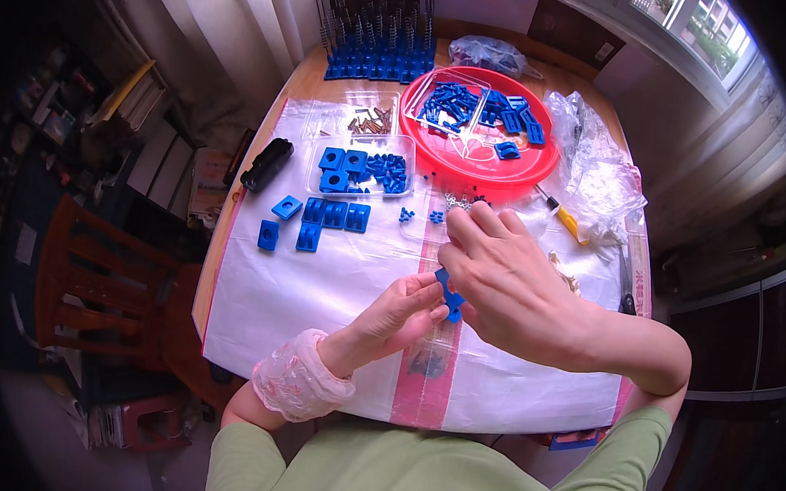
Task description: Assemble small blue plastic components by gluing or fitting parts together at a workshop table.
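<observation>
Over the middle of the table, my left hand point(391, 318) pinches a blue plastic part point(450, 288) between thumb and fingers. My right hand point(517, 283) arches over the same part from the right, its fingers bent downward. The back of that hand hides most of its fingertips, so whatever they grip does not show. Just beyond the hands lie small blue pieces point(436, 217) and tiny metal bits point(454, 201). Left of these, several blue blocks point(334, 214) sit on the white sheet, below a clear tray point(314, 186) of blue parts.
A red round tray point(549, 156) holds many blue parts. Another clear box point(329, 118) contains brass-coloured pins. A yellow-handled screwdriver point(572, 225), crumpled plastic point(597, 172) and scissors point(627, 298) lie at right. A black case point(267, 164) is at left; blue racks with springs point(376, 58) stand behind.
</observation>
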Action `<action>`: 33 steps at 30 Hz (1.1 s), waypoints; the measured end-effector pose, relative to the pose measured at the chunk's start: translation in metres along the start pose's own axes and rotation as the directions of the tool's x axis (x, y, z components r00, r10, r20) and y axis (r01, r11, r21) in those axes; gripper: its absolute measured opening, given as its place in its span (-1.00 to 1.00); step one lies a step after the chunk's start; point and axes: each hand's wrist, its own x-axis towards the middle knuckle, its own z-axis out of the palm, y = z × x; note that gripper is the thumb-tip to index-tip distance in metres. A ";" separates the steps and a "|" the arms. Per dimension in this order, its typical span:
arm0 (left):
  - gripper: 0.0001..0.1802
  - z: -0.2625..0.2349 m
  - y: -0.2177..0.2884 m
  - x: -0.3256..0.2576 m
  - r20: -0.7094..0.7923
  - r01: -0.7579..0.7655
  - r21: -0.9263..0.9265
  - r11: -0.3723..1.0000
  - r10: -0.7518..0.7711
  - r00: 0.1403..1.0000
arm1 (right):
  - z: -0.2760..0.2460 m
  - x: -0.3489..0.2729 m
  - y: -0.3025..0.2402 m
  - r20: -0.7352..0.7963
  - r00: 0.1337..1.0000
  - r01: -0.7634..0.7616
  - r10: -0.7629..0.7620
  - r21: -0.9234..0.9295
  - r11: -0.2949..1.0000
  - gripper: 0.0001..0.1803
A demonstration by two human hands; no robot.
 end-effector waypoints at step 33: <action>-0.87 0.007 0.023 0.002 -0.049 -0.051 0.981 0.185 0.501 0.864 | 0.022 -0.056 0.022 -0.316 0.880 -0.239 0.354 0.351 0.906 -0.61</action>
